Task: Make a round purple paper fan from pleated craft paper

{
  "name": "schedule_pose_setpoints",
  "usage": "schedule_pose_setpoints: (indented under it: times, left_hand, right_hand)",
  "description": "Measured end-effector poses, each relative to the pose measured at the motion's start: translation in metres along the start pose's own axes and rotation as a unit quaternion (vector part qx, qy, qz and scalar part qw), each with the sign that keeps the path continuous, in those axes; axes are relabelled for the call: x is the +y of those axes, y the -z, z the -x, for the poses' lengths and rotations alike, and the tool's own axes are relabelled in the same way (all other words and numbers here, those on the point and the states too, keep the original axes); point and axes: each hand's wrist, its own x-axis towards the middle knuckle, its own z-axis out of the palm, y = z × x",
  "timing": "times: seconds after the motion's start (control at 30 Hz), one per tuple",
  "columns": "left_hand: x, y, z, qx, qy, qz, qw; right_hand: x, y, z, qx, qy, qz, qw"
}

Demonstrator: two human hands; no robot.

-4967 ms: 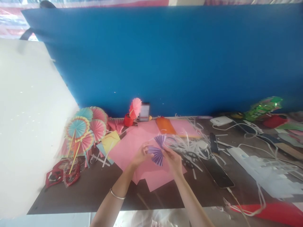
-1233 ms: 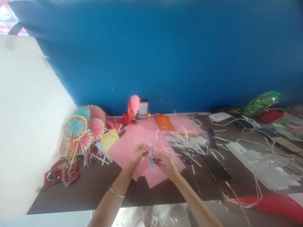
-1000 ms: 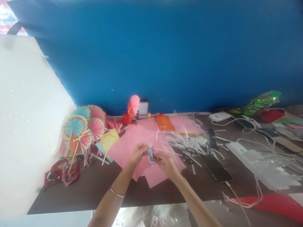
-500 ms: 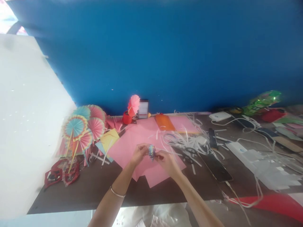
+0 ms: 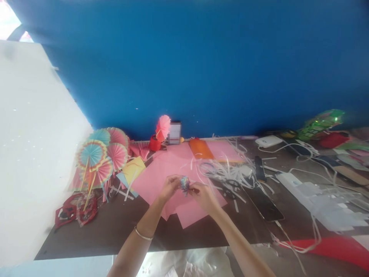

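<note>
Between my two hands is a small folded paper piece (image 5: 185,185), striped in blue, white and other colours, with pleated-looking edges. My left hand (image 5: 172,184) pinches its left side, and my right hand (image 5: 201,195) grips its lower right side. Both hands are closed, and the fingertips partly cover the piece. It is held above overlapping pink paper sheets (image 5: 155,171) on the dark table. Its finer folds are too small to make out.
Finished paper fans (image 5: 92,155) stand at the left, above red packets (image 5: 65,214). White paper strips (image 5: 225,169) and scissors (image 5: 231,184) lie right of the sheets. A phone (image 5: 266,206) with a cable, a white power strip (image 5: 291,184) and an orange sheet (image 5: 201,149) are also there.
Almost nothing differs. Both hands stay in place around the small paper piece, which has turned or shifted only very slightly.
</note>
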Motion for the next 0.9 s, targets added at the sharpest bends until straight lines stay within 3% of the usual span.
schedule_pose_setpoints:
  times: [0.6, 0.73, 0.9]
  left_hand:
    - [-0.003, 0.003, -0.002, 0.027, 0.006, 0.037, 0.999]
    - [-0.001, 0.003, 0.000, -0.016, -0.021, 0.035, 0.999]
    - [-0.002, 0.002, 0.004, -0.091, -0.078, -0.068, 0.991]
  right_hand:
    - [-0.002, -0.001, -0.004, 0.015, -0.028, -0.008, 0.999]
    - [-0.001, 0.000, -0.006, 0.023, -0.043, 0.013, 0.999]
    - [-0.001, 0.006, -0.012, 0.010, -0.051, 0.016, 0.999]
